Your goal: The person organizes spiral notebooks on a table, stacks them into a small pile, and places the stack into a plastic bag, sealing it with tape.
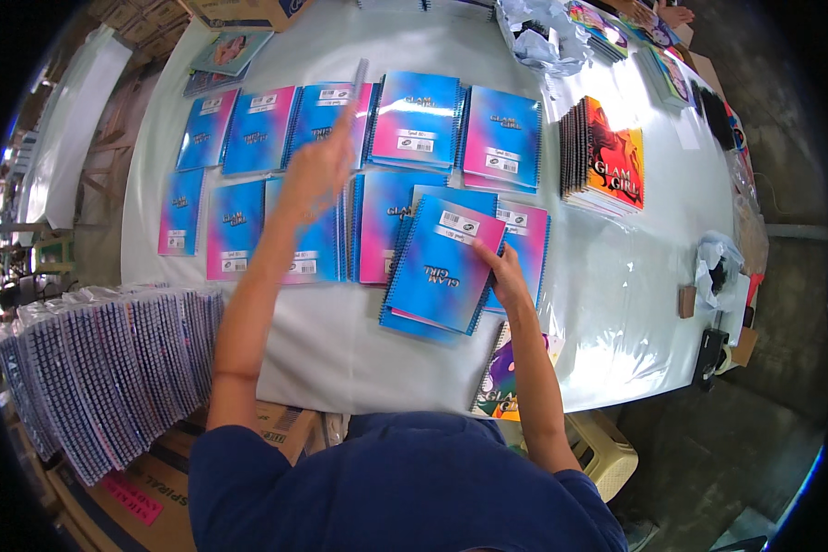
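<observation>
My left hand is raised over the middle of the table, gripping a thin grey pen-like stick that points away from me. My right hand rests on the right edge of a tilted blue and pink spiral notebook lying on top of a small pile near the table's front. Two rows of matching blue and pink notebooks lie spread flat over the white-covered table.
An upright stack of orange-covered notebooks stands at the right. A colourful notebook lies at the front edge. A dense row of wrapped spiral notebooks sits at my left over cardboard boxes. Crumpled plastic lies at the back.
</observation>
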Tool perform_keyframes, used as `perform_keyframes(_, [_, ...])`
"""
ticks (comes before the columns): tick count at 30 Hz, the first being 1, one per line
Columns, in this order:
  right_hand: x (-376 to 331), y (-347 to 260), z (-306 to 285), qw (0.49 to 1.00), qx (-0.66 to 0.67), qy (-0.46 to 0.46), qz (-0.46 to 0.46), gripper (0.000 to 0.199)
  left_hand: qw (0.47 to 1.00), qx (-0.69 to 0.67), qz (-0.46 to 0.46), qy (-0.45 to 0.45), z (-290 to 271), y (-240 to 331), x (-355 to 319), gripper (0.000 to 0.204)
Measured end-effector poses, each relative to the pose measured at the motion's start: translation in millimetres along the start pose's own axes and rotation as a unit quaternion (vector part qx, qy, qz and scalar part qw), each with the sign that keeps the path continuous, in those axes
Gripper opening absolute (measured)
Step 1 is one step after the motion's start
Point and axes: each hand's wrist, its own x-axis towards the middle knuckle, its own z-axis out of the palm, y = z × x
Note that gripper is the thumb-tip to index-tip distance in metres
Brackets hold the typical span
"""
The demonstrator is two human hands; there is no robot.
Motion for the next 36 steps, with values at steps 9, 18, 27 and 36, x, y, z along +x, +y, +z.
perform_keyframes(9, [-11.6, -1.5, -0.8, 1.0, -0.014, -0.014, -0.024, 0.061, 0.944, -0.012, 0.039, -0.327, 98.7, 91.8, -55.7, 0.042])
perform_keyframes(18, [-19.4, -4.1, -3.9, 0.997, 0.061, -0.009, 0.038, 0.044, 0.96, 0.119, -0.2, -0.157, 184.1, 48.0, 118.7, 0.089])
perform_keyframes(27, [-17.6, -8.8, -7.1, 0.994, 0.067, -0.051, 0.073, 0.045, 0.986, 0.092, -0.043, -0.13, 119.5, 42.0, 113.8, 0.078])
perform_keyframes(36, [-13.1, 1.5, -19.9, 0.973, 0.202, -0.08, 0.072, 0.084, 0.897, 0.035, 0.375, -0.233, 86.1, 11.6, -50.0, 0.078])
